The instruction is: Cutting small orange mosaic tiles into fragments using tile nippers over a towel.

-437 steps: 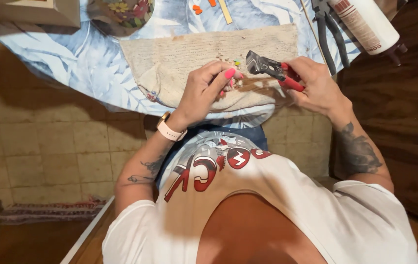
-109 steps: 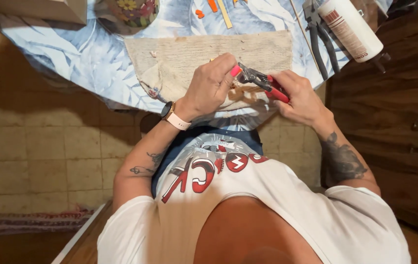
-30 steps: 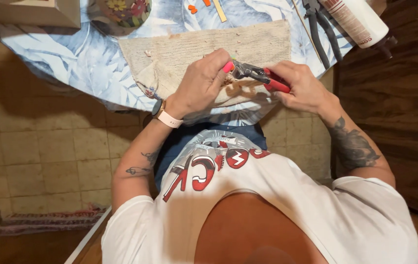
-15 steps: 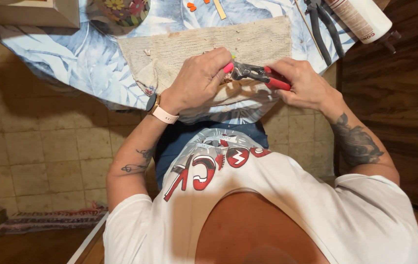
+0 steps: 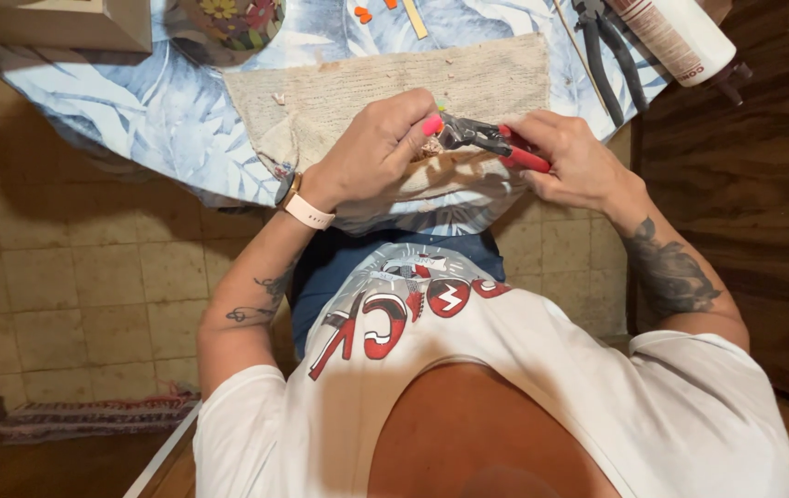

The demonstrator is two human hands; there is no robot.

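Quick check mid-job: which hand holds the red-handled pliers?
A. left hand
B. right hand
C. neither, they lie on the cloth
B: the right hand wraps the red handles of the pliers, while the left hand pinches something small at their tip.

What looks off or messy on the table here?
Small pale crumbs lie scattered on the beige cloth mat, and its near edge hangs over the table rim. Otherwise nothing stands out: the right hand grips red-handled pliers, whose tip meets something small pinched in the left hand, too small to identify.
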